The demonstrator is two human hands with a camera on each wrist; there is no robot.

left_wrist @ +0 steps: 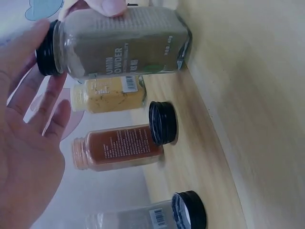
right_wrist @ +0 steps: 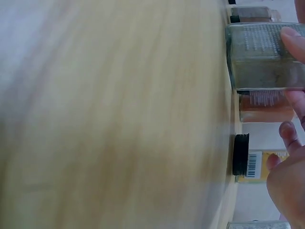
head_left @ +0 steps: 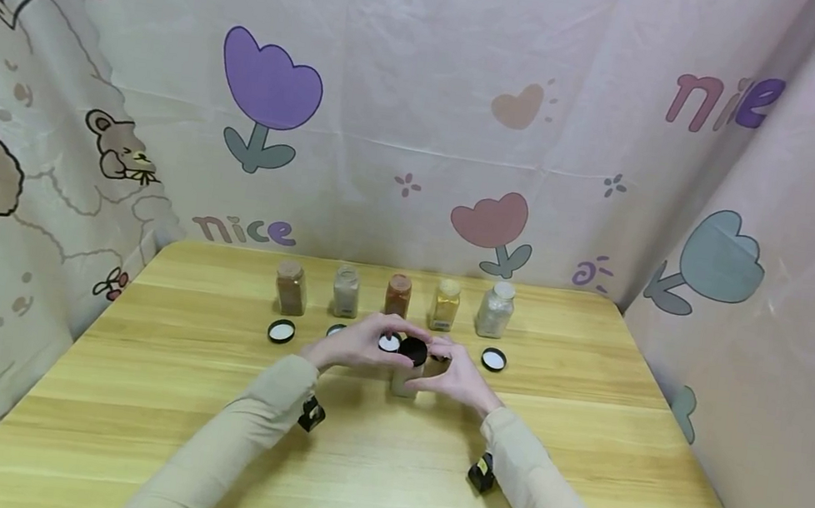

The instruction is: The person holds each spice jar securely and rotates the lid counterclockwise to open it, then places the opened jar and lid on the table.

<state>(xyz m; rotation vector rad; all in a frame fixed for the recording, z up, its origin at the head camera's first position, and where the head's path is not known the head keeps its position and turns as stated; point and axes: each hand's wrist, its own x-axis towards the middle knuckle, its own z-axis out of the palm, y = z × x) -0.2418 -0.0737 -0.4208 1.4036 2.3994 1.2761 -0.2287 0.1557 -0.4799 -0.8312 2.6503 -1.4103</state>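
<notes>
Near the middle of the table stands a square clear spice jar (head_left: 403,385) of grey-green cumin powder with a black lid (head_left: 412,350) on its mouth. My left hand (head_left: 365,340) pinches that lid between thumb and fingers, as the left wrist view shows. The jar's body is gripped by my right hand (head_left: 464,380), its thumb (right_wrist: 294,44) against one side and fingers on the opposite side. In the left wrist view the jar's printed label (left_wrist: 119,59) is visible. Behind it are a jar of yellow spice (left_wrist: 114,95) and a jar of red-brown powder (left_wrist: 124,145).
Several uncapped jars line the table's back edge, from a brown-powder jar (head_left: 291,289) to a whitish jar (head_left: 496,310). In front of them lie loose black lids, including a left one (head_left: 281,331) and a right one (head_left: 493,359). A printed curtain (head_left: 393,118) hangs behind.
</notes>
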